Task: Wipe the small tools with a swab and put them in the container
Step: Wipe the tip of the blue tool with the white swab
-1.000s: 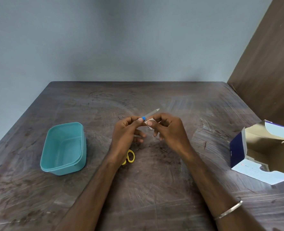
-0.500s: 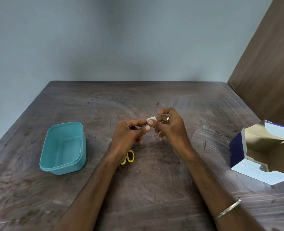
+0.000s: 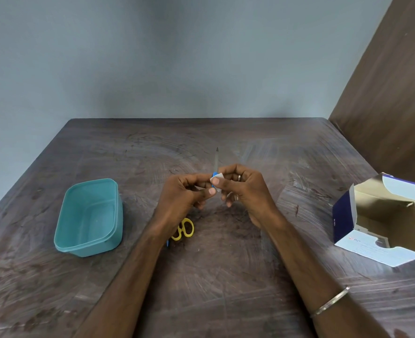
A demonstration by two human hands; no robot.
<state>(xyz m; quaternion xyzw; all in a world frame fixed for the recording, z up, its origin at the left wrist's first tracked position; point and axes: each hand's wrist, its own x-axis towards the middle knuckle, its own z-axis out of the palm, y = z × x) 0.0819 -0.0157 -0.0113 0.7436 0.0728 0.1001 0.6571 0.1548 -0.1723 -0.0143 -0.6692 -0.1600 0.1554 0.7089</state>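
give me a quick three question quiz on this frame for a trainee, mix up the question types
1. True or false: the teal container already holds a tool.
2. Multiple choice: the white swab is pinched by A) the left hand, B) the right hand, C) neither.
3. Fill in: the yellow-handled scissors lie on the table, partly under the ___ wrist.

Key:
1. False; it looks empty.
2. B; the left hand holds the blue-handled file at its handle, tip pointing up and away.
3. Left.
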